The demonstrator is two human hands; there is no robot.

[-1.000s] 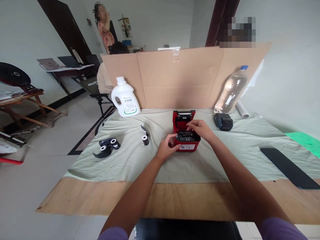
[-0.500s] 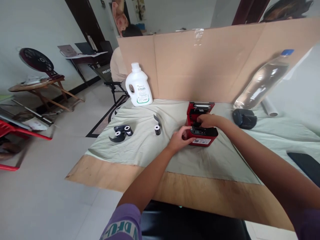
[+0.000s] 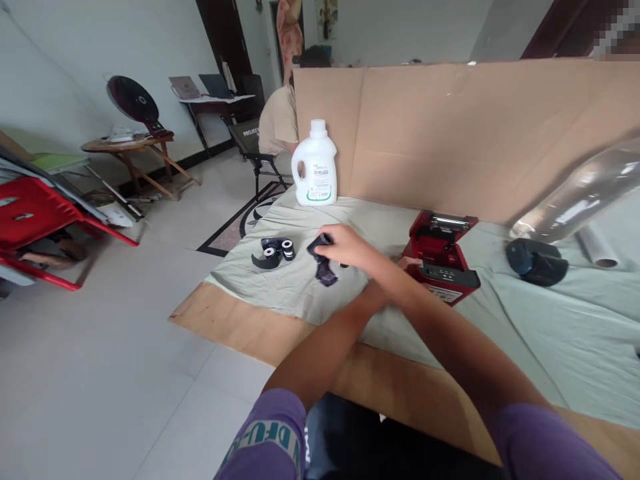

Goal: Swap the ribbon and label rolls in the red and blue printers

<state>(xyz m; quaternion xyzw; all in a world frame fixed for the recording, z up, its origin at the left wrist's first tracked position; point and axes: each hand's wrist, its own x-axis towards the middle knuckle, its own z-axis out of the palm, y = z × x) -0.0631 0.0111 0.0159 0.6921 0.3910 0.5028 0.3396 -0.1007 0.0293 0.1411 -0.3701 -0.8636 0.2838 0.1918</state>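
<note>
My right hand (image 3: pixel 347 248) is closed round a black ribbon roll (image 3: pixel 326 272), whose loose dark tail hangs down over the cloth. Fingers of my left hand (image 3: pixel 409 262) grip the left side of a red printer (image 3: pixel 447 257); my right forearm hides the rest of that hand. The printer's lid (image 3: pixel 445 228) is tilted up, and its inside shows. Two more black rolls (image 3: pixel 277 252) with white cores and a curled strip lie on the cloth to the left. A small dark thing by my right wrist is mostly covered.
A white jug (image 3: pixel 317 167) stands before an upright cardboard panel (image 3: pixel 425 133). To the right are a black device (image 3: pixel 537 261), a large clear bottle (image 3: pixel 580 190) leaning on the panel and a white tube (image 3: pixel 597 247). A seated person (image 3: pixel 277 123) is beyond the panel.
My right hand has come out of the printer and moved left, now with a black ribbon roll in it. My left hand stays at the printer. The view has turned left.
</note>
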